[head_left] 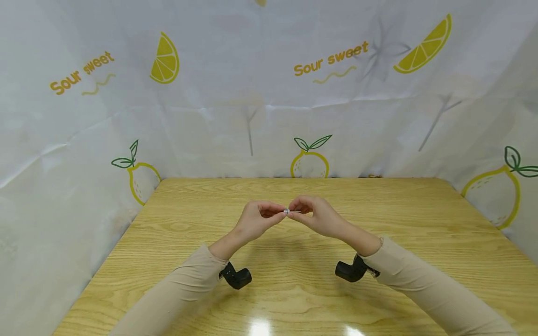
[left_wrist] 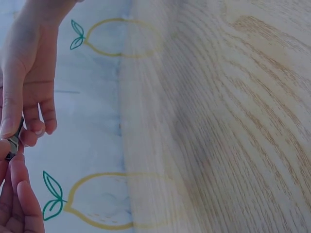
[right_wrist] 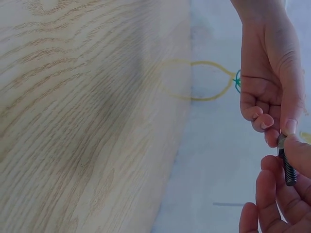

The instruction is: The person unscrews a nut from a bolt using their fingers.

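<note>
Both hands meet above the table, fingertip to fingertip, around a small metal bolt (head_left: 286, 211). My left hand (head_left: 257, 219) pinches its silver head end between thumb and fingers. From the other side my right hand (head_left: 318, 217) pinches the bolt close to the head, thumb overlapping it. The right wrist view shows the threaded shank (right_wrist: 290, 174) pointing toward the right palm. A short silver collar, like a nut, sits against the head, partly hidden by fingertips. In the left wrist view only a dark, shiny bit of the bolt (left_wrist: 13, 144) shows between the fingers.
The wood-grain table (head_left: 201, 298) spreads beneath both forearms. A white cloth (head_left: 218, 130) printed with lemons hangs along the back and sides. Black wrist cameras (head_left: 237, 277) stick out below the beige sleeves (head_left: 180, 284).
</note>
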`<state>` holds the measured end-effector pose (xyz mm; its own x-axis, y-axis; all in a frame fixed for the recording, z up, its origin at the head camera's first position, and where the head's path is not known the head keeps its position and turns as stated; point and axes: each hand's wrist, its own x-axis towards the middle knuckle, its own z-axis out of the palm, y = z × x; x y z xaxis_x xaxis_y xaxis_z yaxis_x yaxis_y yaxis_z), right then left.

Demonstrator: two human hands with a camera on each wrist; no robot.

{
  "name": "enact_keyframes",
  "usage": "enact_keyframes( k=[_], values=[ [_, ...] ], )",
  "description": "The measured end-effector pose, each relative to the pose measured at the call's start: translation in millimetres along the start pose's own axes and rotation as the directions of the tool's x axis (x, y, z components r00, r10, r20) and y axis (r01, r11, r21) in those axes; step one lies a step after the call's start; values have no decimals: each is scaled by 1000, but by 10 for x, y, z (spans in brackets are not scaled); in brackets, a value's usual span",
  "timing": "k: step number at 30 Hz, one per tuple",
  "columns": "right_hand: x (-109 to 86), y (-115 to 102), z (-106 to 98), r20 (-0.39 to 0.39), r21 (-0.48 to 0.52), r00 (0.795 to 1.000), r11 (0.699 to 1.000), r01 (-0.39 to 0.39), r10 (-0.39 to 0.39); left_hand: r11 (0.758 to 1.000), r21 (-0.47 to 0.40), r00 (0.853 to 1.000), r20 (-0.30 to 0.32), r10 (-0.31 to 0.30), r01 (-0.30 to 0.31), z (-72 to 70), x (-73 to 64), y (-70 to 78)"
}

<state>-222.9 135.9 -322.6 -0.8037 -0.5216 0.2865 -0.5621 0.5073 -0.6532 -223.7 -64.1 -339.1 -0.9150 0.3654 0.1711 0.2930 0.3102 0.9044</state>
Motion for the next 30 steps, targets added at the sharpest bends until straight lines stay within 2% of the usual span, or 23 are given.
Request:
enact_keyframes(
  k=[8, 19, 25, 30],
  values=[
    [-11, 12, 27, -43, -19, 998, 999, 39, -40, 999, -28, 1000, 6, -15, 15, 1, 1, 2],
    [-17, 24, 51, -51, -4, 996, 998, 67, -67, 999, -28, 1000, 4, -19, 19, 4, 1, 1],
    [-24, 31, 46, -72, 35, 996, 998, 45, -43, 999, -30, 1000, 1, -14, 14, 9, 3, 7],
    [-31, 37, 46, -42, 51, 999, 999, 19, -17, 999, -36, 1000, 0, -16, 16, 10, 4, 14]
  ],
)
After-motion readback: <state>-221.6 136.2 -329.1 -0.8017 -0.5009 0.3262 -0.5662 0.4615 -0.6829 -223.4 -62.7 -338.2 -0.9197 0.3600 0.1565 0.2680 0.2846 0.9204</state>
